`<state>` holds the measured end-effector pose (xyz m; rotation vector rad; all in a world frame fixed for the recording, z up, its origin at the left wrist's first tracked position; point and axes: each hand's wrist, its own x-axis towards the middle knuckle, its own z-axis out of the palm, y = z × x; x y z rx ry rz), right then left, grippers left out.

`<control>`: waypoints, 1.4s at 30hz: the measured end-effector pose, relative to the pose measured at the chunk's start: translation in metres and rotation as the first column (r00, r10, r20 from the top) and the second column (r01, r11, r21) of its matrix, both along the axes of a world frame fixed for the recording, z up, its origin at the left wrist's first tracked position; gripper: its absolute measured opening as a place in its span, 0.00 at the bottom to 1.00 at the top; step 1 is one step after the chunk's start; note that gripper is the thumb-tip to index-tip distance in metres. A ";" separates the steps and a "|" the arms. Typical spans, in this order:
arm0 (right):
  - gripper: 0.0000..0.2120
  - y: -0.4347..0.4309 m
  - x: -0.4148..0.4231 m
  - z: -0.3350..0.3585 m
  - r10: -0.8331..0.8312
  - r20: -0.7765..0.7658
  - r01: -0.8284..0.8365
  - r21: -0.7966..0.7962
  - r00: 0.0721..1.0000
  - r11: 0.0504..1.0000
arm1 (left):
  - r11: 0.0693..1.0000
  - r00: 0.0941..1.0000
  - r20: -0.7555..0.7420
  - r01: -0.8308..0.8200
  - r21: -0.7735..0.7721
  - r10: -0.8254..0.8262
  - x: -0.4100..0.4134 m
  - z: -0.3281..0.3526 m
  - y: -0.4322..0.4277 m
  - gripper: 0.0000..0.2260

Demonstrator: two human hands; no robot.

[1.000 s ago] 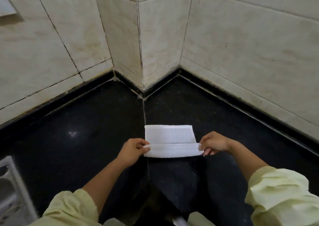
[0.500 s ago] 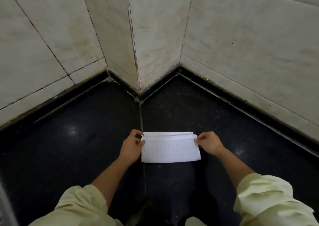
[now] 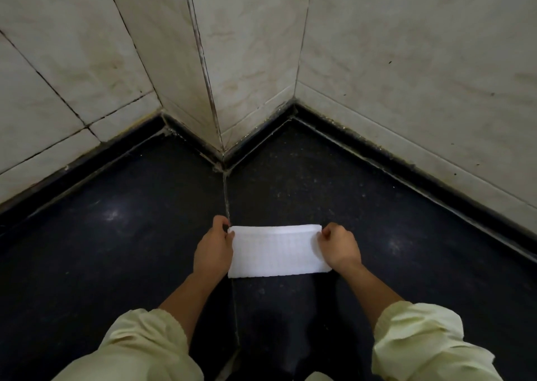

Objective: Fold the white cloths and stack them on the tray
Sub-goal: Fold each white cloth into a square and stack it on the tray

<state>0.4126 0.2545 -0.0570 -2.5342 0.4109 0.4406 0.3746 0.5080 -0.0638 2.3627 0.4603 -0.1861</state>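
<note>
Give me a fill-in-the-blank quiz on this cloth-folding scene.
1. The folded cloth is ____ in colour.
2. It lies flat on a ____ surface.
3. The left hand and right hand each pinch a far ____ of it.
Missing words: white; black; corner.

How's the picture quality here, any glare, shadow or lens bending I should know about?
All in the head view: dim overall; the folded white rectangular cloth is brightest, its weave washed out; soft glare patches on the dark polished stone surface; wide-angle bending curves the pale marble wall tiles.
</note>
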 end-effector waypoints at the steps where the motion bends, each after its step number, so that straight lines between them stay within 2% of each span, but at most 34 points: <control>1: 0.08 0.001 0.000 -0.002 0.001 0.006 -0.001 -0.018 1.000 1.000 | 1.000 1.000 -0.007 0.009 0.018 -0.009 0.000 -0.002 0.000 0.05; 9: 0.13 0.011 0.000 -0.005 0.066 0.061 -0.056 -0.162 0.996 0.985 | 0.990 0.996 -0.068 0.061 0.127 -0.053 0.005 -0.001 0.002 0.06; 14: 0.12 0.002 -0.004 0.001 0.014 0.065 -0.007 -0.104 0.998 0.995 | 0.992 0.999 0.029 -0.016 0.129 0.012 -0.008 0.005 -0.004 0.14; 18: 0.10 -0.005 -0.018 0.007 -0.001 0.102 0.005 -0.041 0.995 0.999 | 0.985 0.995 0.073 0.054 0.165 -0.067 -0.033 0.004 -0.011 0.18; 21: 0.09 -0.009 -0.034 0.005 -0.010 0.093 0.010 0.008 0.996 1.000 | 0.960 0.988 0.090 0.101 0.262 -0.129 -0.054 -0.005 -0.011 0.20; 27: 0.18 -0.010 -0.057 0.004 -0.074 0.000 0.074 0.046 0.997 0.996 | 0.917 0.975 0.098 0.147 0.372 -0.197 -0.072 -0.017 -0.013 0.21; 31: 0.15 -0.002 -0.056 0.002 -0.111 -0.040 0.114 0.066 0.993 0.991 | 0.906 0.968 0.063 0.203 0.371 -0.243 -0.070 -0.017 -0.013 0.21; 35: 0.08 0.007 -0.048 0.002 -0.220 -0.115 0.233 0.111 0.969 0.966 | 0.907 0.963 0.046 0.232 0.352 -0.264 -0.066 -0.016 -0.012 0.19; 37: 0.12 0.008 -0.044 -0.002 -0.280 -0.157 0.304 0.156 0.947 0.940 | 0.907 0.964 0.025 0.242 0.345 -0.266 -0.064 -0.015 -0.011 0.19; 40: 0.07 0.008 -0.039 -0.002 -0.342 -0.192 0.378 0.207 0.920 0.902 | 0.917 0.965 0.003 0.249 0.311 -0.263 -0.061 -0.013 -0.008 0.19; 42: 0.09 0.007 -0.037 0.001 -0.372 -0.182 0.410 0.256 0.910 0.875 | 0.931 0.967 -0.012 0.246 0.271 -0.253 -0.059 -0.012 -0.006 0.19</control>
